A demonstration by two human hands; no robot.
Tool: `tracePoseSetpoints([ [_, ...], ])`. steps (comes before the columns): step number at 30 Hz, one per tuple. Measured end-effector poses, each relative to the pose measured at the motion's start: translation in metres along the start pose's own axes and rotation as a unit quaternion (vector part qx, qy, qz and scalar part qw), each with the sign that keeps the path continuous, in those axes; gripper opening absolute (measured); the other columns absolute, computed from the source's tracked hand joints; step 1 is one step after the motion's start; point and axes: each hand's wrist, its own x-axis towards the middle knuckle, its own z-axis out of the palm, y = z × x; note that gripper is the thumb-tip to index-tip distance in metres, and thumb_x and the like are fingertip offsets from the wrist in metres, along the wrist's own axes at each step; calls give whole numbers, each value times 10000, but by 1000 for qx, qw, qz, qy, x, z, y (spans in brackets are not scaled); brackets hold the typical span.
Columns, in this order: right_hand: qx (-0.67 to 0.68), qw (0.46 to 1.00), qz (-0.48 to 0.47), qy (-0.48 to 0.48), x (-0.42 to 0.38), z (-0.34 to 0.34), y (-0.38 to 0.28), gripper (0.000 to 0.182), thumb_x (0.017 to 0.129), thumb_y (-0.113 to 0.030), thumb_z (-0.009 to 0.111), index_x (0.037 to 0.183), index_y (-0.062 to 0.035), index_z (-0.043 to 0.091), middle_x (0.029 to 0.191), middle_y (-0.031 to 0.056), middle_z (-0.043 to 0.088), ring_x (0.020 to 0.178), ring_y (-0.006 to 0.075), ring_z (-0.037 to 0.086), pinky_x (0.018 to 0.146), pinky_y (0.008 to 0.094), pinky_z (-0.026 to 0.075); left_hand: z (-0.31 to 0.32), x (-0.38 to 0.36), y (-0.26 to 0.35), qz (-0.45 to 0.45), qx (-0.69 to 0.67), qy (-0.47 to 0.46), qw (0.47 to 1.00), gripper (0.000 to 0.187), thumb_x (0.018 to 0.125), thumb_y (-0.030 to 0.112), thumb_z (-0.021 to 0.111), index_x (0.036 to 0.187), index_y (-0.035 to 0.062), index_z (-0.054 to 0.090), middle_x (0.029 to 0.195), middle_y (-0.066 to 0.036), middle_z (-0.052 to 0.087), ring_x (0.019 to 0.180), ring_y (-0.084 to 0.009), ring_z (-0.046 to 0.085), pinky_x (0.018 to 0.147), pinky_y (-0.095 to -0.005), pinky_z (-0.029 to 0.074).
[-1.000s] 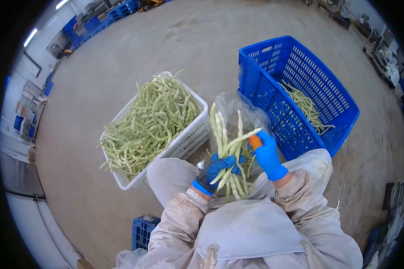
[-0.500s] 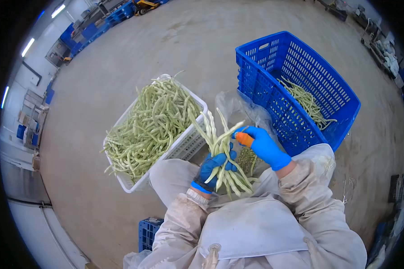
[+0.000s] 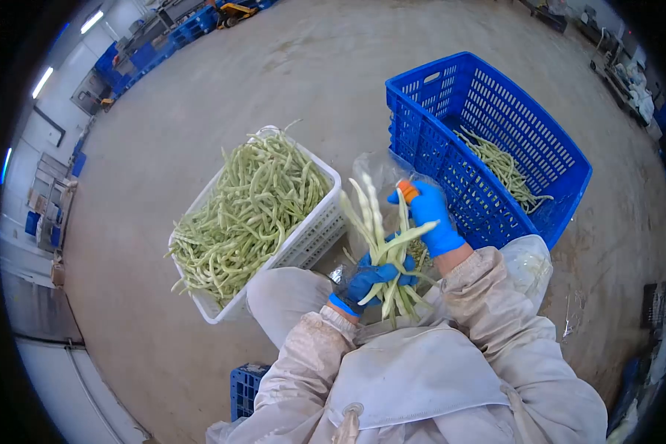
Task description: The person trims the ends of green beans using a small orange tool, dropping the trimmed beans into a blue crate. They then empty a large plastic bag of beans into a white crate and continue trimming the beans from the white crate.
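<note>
My left hand (image 3: pixel 370 280), in a blue glove, is wrapped round a bunch of pale green beans (image 3: pixel 388 251) above my lap. Blue-gloved too, my right hand (image 3: pixel 431 214) is closed at the upper right side of the bunch, with something orange (image 3: pixel 408 191) at its thumb and fingers; whether this is a tool or a finger cover I cannot tell. To the left stands a white crate (image 3: pixel 303 233) heaped with green beans (image 3: pixel 251 214). A blue crate (image 3: pixel 451 170) on the right holds a smaller pile of beans (image 3: pixel 505 170).
A clear plastic bag (image 3: pixel 377 166) with bits of green lies between the two crates, partly behind my hands. Near my left elbow sits a small blue crate (image 3: pixel 246 388). A yellow pallet jack (image 3: pixel 233 13) and blue containers (image 3: pixel 189 31) line the far wall.
My right hand has moved up and slightly left, and the orange item with it. My left hand and its bunch have shifted a little to the right.
</note>
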Motion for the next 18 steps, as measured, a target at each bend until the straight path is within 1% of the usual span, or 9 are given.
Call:
tracePoseSetpoints([
  [2,25,998,-30,42,21,-16,-4,328,870,-333,544,830,-18,625,805,78,650,666,123,566,601,297,460,-1,-5,-13,-26,-26,-21,999,708,727,120,674,1340,76,322,987,-109,551,837,-224,569,832,-439,477],
  [4,153,978,-131,58,78,-57,-14,341,869,-348,553,826,-17,621,805,86,648,680,129,573,636,300,473,-8,-16,-39,-101,-85,-84,988,707,739,104,673,1345,74,310,1111,-111,503,936,-251,565,850,-450,476],
  [5,125,983,-126,55,81,-63,-39,349,873,-354,547,815,-18,619,804,91,645,693,142,578,657,300,477,4,-25,-39,-52,-78,-5,996,673,740,113,666,1323,67,333,1087,-112,514,915,-245,567,842,-432,482],
  [7,90,987,-121,50,68,-77,-76,358,876,-360,542,803,-18,617,803,96,641,706,155,583,678,301,481,-20,-17,-41,-33,-75,-7,997,658,741,120,664,1313,63,343,1070,-111,523,896,-237,568,834,-423,485],
  [9,79,989,-127,12,50,-81,-80,299,885,-277,546,920,13,609,885,119,638,774,182,596,739,308,482,-16,-13,-24,22,-77,-17,997,631,745,157,673,1287,52,367,1021,-106,543,849,-213,569,811,-403,497],
  [11,-199,962,-145,-116,31,-82,-49,296,872,-176,561,1090,24,559,1043,143,601,901,186,578,813,308,460,-22,-10,-18,40,-56,-17,997,626,750,165,672,1286,51,368,1017,-103,545,846,-211,569,807,-403,498],
  [14,-286,926,-227,-92,12,-81,-15,375,852,-91,564,1209,-3,493,1149,127,546,1028,181,527,887,304,420,-11,-9,4,41,-11,-1,999,634,753,157,681,1293,48,365,1007,-88,552,855,-204,571,791,-394,500],
  [15,-286,926,-229,-90,6,-76,-33,375,852,-91,564,1209,-3,493,1149,127,546,1028,181,527,887,304,420,-5,-8,10,54,19,20,998,636,750,132,680,1295,46,364,1011,-84,553,862,-204,573,785,-383,500],
  [18,-137,969,-138,-156,-16,-61,-92,373,847,-79,564,1210,-25,500,1187,109,522,1103,183,479,923,311,392,-5,-9,21,53,57,43,996,641,739,74,679,1297,36,366,1039,-82,550,890,-196,576,788,-341,498],
])
